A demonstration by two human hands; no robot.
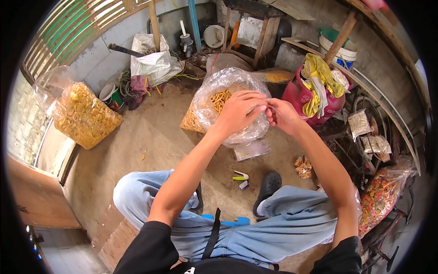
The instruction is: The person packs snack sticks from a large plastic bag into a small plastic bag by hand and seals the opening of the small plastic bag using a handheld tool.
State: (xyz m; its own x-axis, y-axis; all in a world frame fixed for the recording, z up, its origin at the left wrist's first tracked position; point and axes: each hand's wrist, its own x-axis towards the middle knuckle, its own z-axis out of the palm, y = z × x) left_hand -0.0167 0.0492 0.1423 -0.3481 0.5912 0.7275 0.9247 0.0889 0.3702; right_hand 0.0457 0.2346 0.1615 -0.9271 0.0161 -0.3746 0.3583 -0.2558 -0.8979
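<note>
My left hand [242,111] and my right hand [283,114] meet over a large open clear plastic bag [207,116] of yellow stick snacks [220,100]. The fingertips of both hands are pinched close together. Between them shows a thin piece of clear plastic [273,108], mostly hidden by the fingers; its full shape cannot be made out. Below the big bag, a flat stack of clear plastic bags [253,150] lies on the floor. Nearer my feet are a green-and-white tool [240,176] and a small blue-and-white item [244,185].
A full bag of yellow chips [86,114] stands left. Right are a red gas cylinder [310,100] draped with yellow cloth [315,84], small filled packets [359,124] and a bag of colourful snacks [381,198]. A small filled packet [303,167] lies on the concrete floor [150,123].
</note>
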